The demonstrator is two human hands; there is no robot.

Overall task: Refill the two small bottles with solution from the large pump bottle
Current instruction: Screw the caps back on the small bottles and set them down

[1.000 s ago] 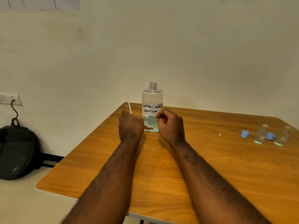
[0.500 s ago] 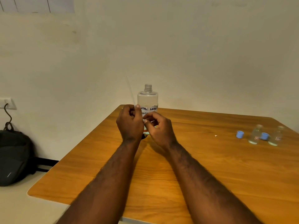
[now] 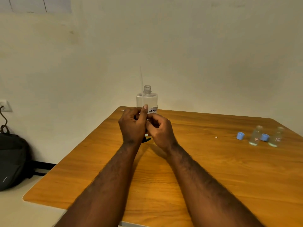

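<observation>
The clear plastic large bottle with a handwritten white label (image 3: 147,99) stands upright and uncapped at the far edge of the orange wood-grain tabletop (image 3: 213,169), close to the far left corner and just before the wall. Both hands are raised directly in front of it, touching each other and covering its lower half. The left hand (image 3: 132,126) has its grip closed round a black pump head (image 3: 146,139), a bit of which shows below the hands; its thumb points up along the thin clear dip tube (image 3: 141,82), which rises past the bottle's neck, leaning slightly left. The right hand (image 3: 161,130) has its fingers curled in against the left; I cannot tell whether its grip has hold of anything.

Well apart, near the right edge, stand the two small clear glass bottles (image 3: 255,135) (image 3: 277,137), both open, one round blue cap (image 3: 264,137) between them and another (image 3: 240,135) just left. Bare wood lies between them and the hands, apart from a tiny white scrap (image 3: 216,137). A black backpack (image 3: 11,161) sits on the floor beyond the left edge
</observation>
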